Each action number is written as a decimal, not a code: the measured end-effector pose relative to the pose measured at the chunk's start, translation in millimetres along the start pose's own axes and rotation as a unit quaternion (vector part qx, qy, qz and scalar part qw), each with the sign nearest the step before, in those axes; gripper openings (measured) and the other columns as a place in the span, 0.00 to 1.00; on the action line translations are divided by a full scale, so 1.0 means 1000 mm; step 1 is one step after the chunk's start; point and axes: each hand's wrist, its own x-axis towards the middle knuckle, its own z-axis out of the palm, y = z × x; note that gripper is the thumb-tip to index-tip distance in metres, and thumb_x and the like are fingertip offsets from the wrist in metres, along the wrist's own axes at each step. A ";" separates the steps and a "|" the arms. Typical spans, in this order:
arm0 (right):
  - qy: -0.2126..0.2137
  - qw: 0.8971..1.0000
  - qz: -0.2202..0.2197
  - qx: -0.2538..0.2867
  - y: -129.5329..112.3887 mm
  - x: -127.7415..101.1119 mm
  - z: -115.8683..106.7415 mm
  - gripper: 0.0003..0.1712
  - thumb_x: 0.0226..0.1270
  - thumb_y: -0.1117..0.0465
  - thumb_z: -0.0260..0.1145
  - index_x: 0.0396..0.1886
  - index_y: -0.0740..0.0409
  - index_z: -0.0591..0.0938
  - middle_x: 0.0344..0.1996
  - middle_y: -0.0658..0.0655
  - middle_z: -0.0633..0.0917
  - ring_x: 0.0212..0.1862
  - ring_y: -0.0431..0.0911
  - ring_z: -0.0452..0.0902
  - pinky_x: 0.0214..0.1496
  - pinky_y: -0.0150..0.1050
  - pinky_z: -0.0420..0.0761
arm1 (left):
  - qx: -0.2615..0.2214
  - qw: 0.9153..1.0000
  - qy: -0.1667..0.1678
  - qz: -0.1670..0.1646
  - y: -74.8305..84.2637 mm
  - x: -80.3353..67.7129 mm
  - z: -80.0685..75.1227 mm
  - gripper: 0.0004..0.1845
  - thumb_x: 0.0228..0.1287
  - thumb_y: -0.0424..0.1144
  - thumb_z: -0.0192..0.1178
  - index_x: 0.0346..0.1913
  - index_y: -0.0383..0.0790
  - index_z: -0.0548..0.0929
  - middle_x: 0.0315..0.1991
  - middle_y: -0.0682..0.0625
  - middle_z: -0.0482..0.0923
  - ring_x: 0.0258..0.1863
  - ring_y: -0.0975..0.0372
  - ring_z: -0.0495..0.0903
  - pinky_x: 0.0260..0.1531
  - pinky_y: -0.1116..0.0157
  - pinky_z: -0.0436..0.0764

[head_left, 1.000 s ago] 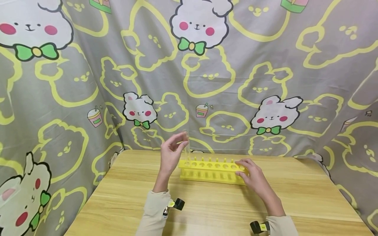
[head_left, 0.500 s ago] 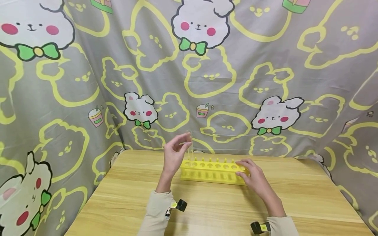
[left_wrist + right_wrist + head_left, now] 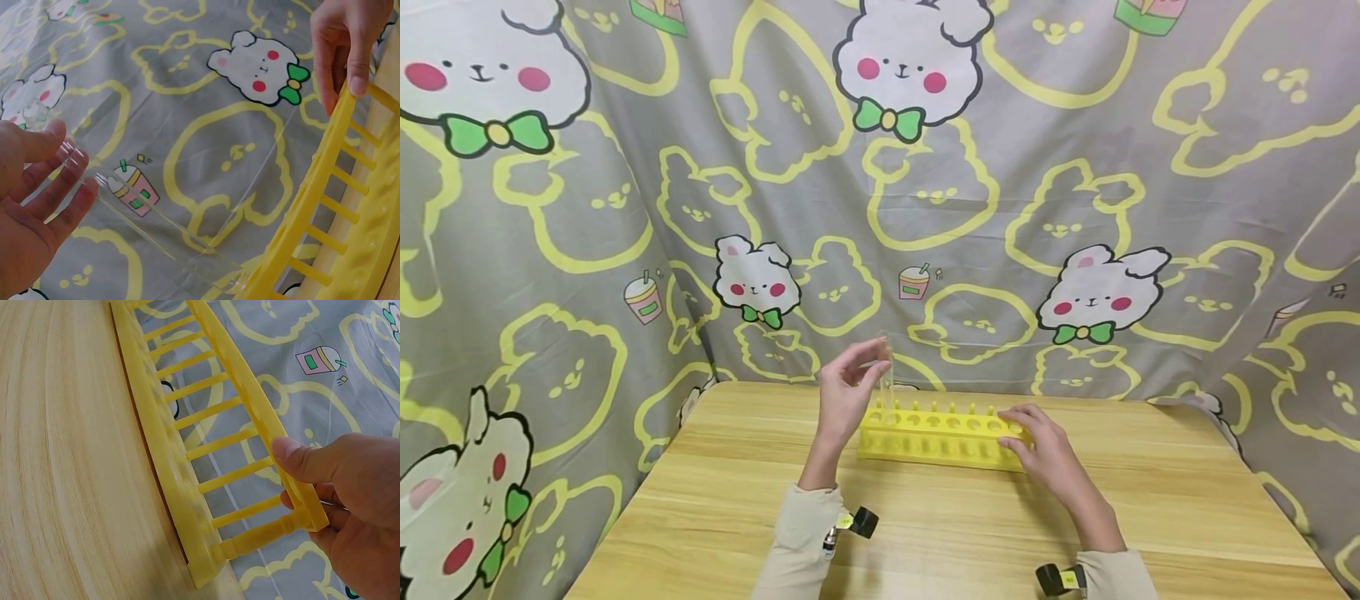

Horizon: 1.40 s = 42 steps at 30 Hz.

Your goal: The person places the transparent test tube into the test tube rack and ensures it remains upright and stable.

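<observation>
Light wooden table [image 3: 715,500] against a draped cartoon curtain [image 3: 1075,167].

Grey cloth hung behind the far edge and folded round both side edges, printed with yellow rabbit outlines, white rabbits wearing green bow ties, and small pink drink cups. Pale straight grain across the tabletop, rounded far corners, evenly lit with soft, faint shadows.

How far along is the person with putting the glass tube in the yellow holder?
Nearly started, not finished. Done: the right hand grips the right end of the yellow rack, steadying it on the table. In hand: the left hand pinches the top of a clear test tube, its bottom tip at the rack's left end. Left: sliding it fully down. The other holes look empty.
</observation>
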 end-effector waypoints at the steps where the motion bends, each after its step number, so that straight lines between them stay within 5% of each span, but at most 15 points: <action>1: -0.001 1.000 0.000 0.000 0.000 0.000 0.000 0.23 0.60 0.71 0.76 0.56 0.68 0.84 0.51 0.64 0.83 0.54 0.62 0.81 0.55 0.58 0.83 | 0.000 1.000 0.001 0.001 0.000 0.000 0.000 0.14 0.65 0.25 0.68 0.53 0.30 0.86 0.45 0.38 0.87 0.44 0.51 0.88 0.47 0.55 0.87; 8: -0.002 1.000 0.002 0.000 0.001 0.000 0.001 0.23 0.60 0.71 0.76 0.56 0.69 0.84 0.52 0.64 0.83 0.55 0.62 0.81 0.55 0.58 0.83 | -0.007 1.000 0.000 0.003 0.000 0.000 0.004 0.14 0.65 0.24 0.68 0.53 0.28 0.86 0.45 0.35 0.87 0.43 0.47 0.88 0.44 0.64 0.88; 42: 0.006 1.000 -0.003 -0.012 0.001 0.000 0.002 0.23 0.59 0.70 0.77 0.55 0.68 0.84 0.50 0.62 0.83 0.53 0.61 0.82 0.53 0.57 0.84 | -0.020 1.000 -0.009 0.001 0.000 0.000 0.014 0.15 0.65 0.25 0.68 0.54 0.29 0.85 0.45 0.36 0.86 0.44 0.43 0.87 0.47 0.61 0.87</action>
